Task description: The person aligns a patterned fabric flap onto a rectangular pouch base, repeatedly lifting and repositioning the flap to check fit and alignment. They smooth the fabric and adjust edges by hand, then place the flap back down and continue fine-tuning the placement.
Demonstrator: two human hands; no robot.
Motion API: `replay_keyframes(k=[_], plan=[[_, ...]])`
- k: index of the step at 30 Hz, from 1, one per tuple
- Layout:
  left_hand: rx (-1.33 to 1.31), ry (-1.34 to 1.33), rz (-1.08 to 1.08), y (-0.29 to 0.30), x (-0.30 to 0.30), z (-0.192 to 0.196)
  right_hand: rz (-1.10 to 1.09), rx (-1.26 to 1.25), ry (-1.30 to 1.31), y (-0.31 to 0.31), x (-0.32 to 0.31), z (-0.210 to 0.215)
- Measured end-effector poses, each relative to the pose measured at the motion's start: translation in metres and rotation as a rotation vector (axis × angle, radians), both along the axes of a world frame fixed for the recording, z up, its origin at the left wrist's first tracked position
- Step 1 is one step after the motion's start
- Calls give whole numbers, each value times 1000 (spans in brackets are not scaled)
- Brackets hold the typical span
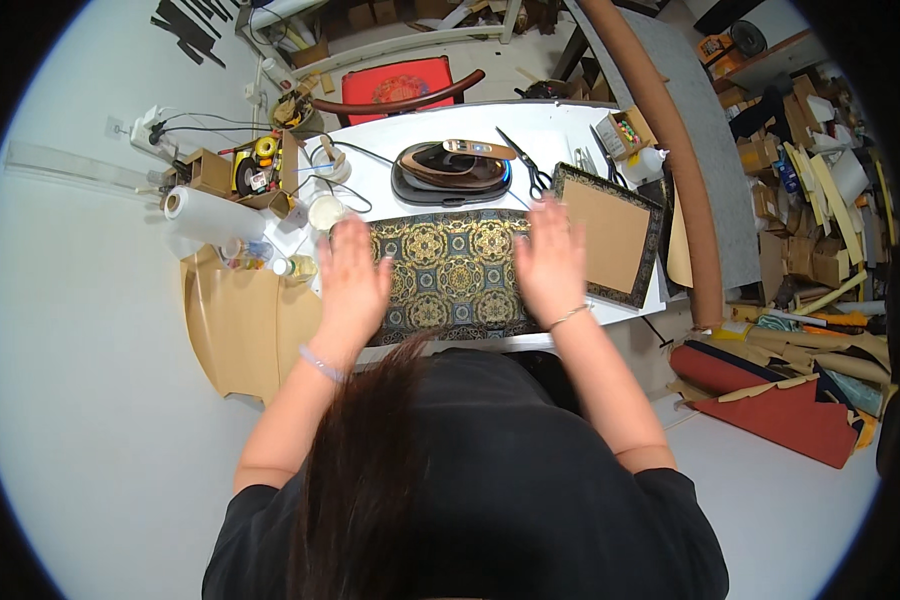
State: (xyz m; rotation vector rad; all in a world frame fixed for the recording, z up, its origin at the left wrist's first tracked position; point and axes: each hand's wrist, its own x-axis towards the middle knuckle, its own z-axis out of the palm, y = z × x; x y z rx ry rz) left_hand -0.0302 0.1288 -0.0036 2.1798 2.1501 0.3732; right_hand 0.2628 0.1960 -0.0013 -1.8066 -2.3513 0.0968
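A piece of patterned brocade fabric (pixel 453 275), black and blue-grey with gold medallions, lies flat across the near part of the white table. My left hand (pixel 354 275) is flat over its left end, fingers stretched forward. Over the right end is my right hand (pixel 552 262), also flat with fingers extended and slightly blurred. Neither hand grips anything. Just beyond the fabric a dark brown iron (pixel 453 172) rests on its base. Black scissors (pixel 526 163) lie to its right. Beside my right hand is a tan panel (pixel 604 235) with a patterned fabric border.
Left of the fabric stand a white cup (pixel 326 211), a small bottle (pixel 295 267) and a plastic film roll (pixel 210 215). A box of tapes (pixel 260 172) sits behind them. A white squeeze bottle (pixel 643 166) is at the back right, near a long brown roll (pixel 685 200). A red chair (pixel 400 85) stands beyond.
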Motion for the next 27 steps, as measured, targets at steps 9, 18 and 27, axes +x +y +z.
replay_keyframes(k=[9, 18, 27], plan=[[99, -50, -357, 35, 45, 5, 418, 177, 204, 1, -61, -4], [83, -104, -192, 36, 12, -1, 339, -22, 252, 31, -22, -2], [36, 282, 55, 24, -14, 19, -365, -173, 241, 55, 172, -48]])
